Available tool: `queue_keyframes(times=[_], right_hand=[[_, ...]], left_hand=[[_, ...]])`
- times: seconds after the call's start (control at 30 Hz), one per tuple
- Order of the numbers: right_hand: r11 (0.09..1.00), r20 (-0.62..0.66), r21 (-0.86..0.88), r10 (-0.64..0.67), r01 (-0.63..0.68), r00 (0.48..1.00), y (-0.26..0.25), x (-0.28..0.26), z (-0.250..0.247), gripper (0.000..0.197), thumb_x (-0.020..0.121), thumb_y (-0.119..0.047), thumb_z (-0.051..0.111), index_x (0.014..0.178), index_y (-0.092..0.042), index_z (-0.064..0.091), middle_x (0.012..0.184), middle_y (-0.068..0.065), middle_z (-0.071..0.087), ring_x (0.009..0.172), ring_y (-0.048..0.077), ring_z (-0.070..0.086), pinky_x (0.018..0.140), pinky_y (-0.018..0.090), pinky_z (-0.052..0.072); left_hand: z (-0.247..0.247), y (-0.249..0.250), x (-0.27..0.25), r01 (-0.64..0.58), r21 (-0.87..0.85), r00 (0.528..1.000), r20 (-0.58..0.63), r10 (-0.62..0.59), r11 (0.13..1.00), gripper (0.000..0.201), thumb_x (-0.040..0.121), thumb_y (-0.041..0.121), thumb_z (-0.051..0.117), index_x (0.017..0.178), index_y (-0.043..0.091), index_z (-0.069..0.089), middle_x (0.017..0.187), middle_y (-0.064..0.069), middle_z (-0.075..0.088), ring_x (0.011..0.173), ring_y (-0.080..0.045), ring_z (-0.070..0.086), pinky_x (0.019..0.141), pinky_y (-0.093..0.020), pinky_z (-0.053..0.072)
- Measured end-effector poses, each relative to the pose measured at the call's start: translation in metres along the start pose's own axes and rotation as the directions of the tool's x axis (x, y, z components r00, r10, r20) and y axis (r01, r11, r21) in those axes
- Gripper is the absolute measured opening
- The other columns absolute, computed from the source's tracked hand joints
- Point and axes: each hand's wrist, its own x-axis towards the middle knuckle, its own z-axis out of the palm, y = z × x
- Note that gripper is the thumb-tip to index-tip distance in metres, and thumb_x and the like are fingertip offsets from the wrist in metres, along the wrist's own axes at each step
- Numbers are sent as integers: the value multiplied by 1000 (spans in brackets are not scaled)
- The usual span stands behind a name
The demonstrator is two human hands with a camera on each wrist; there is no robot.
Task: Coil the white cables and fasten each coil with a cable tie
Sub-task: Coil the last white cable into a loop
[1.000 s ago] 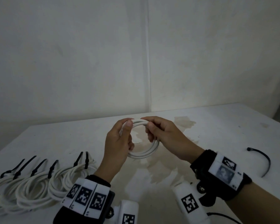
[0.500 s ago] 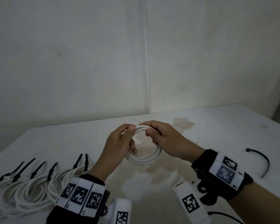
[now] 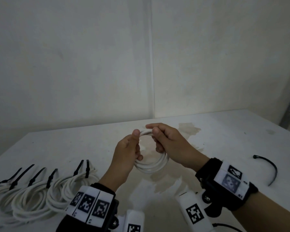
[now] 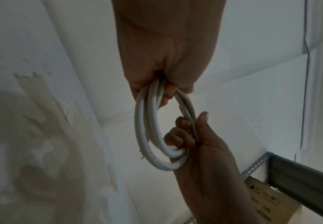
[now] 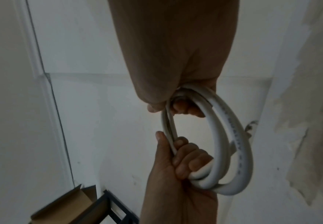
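Observation:
Both hands hold one coil of white cable [image 3: 153, 166] in the air over the middle of the table [image 3: 224, 131]. My left hand [image 3: 132, 144] grips the coil's left side, thumb pressed on the top strands. My right hand [image 3: 157, 136] pinches the top of the coil and curls round its right side. In the left wrist view the left hand [image 4: 162, 87] closes on the coil [image 4: 143, 136] from above and the right hand [image 4: 185, 133] from below. In the right wrist view the right hand [image 5: 175, 103] and left hand [image 5: 177, 153] grip the coil [image 5: 223, 144]. A loose black cable tie [image 3: 268, 168] lies curved on the table at the right.
Several tied white coils [image 3: 32, 201] with black ties sticking up lie in a row at the table's front left. Walls stand close behind the table. A metal shelf frame [image 4: 300, 174] and a cardboard box [image 4: 268, 203] are off to the right.
Both hands have kept hold of the coil and shifted their fingers slightly along its top. The coil stays in about the same place above the table.

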Motion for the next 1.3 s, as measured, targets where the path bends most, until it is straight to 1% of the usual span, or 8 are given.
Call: queue_keyframes(times=[0.17, 0.27, 0.37, 0.57, 0.7, 0.83, 1.0, 1.3], right_hand=[[970, 68, -240, -31, 47, 997, -1, 0, -3, 23, 99, -25, 36, 106, -19, 58, 64, -12, 41, 48, 1, 41, 55, 18, 37], [961, 81, -269, -48, 68, 996, -1, 1, -2, 26, 99, -22, 38, 108, -11, 59, 59, -16, 44, 50, -4, 45, 55, 11, 34], [991, 40, -129, -19, 24, 999, 0, 0, -1, 24, 99, -22, 37, 109, -12, 56, 65, -8, 44, 49, 0, 39, 53, 17, 36], [994, 13, 89, 66, -67, 998, 3, -7, -4, 34, 100, -24, 30, 114, -6, 55, 68, -1, 47, 51, 4, 43, 53, 15, 39], [995, -39, 98, 32, -29, 999, 6, -8, -6, 29, 100, -21, 31, 108, -7, 56, 67, -1, 39, 47, 1, 35, 52, 17, 34], [998, -78, -61, 1, -6, 997, 12, -11, -14, 30, 100, -23, 31, 105, -10, 57, 66, -3, 40, 46, -1, 36, 51, 16, 34], [997, -116, -80, 3, -13, 993, 17, -16, -26, 31, 100, -24, 30, 104, -10, 58, 65, -4, 40, 46, 0, 35, 52, 20, 33], [999, -199, -21, 40, -45, 979, 20, -38, -67, 29, 100, -22, 30, 103, -10, 57, 67, -2, 41, 47, -1, 37, 52, 15, 35]], left_hand=[[-8, 6, 3, 234, -99, 953, 219, -208, 967, 45, 99, 26, 31, 59, 9, 45, 49, -2, 42, 42, -14, 43, 55, -29, 46], [-7, 10, 1, 288, -131, 933, 263, -247, 949, 44, 96, 27, 32, 59, 10, 46, 46, 0, 35, 38, -12, 34, 46, -25, 37], [2, 11, -3, 231, -113, 965, 152, -213, 966, 38, 96, 27, 36, 60, 14, 37, 44, 7, 22, 36, -8, 20, 39, -20, 23], [8, 10, -5, 155, -167, 988, 19, -154, 974, 37, 95, 25, 37, 60, 15, 36, 42, 9, 23, 37, -7, 18, 39, -20, 19], [10, 8, -2, 151, -150, 987, 76, -141, 977, 36, 96, 24, 35, 64, 10, 45, 43, 7, 27, 37, -8, 23, 44, -23, 28], [13, 7, 2, 141, 7, 984, 113, -141, 990, 38, 96, 19, 34, 69, 5, 57, 46, 5, 42, 40, -10, 40, 53, -28, 40], [36, 8, 0, 179, -52, 980, 98, -173, 983, 35, 95, 21, 35, 63, 9, 46, 41, 8, 30, 36, -7, 26, 44, -23, 28], [82, 4, -4, 185, -131, 966, 207, -156, 974, 38, 98, 31, 38, 64, 13, 42, 47, 7, 26, 39, -6, 23, 41, -18, 29]])
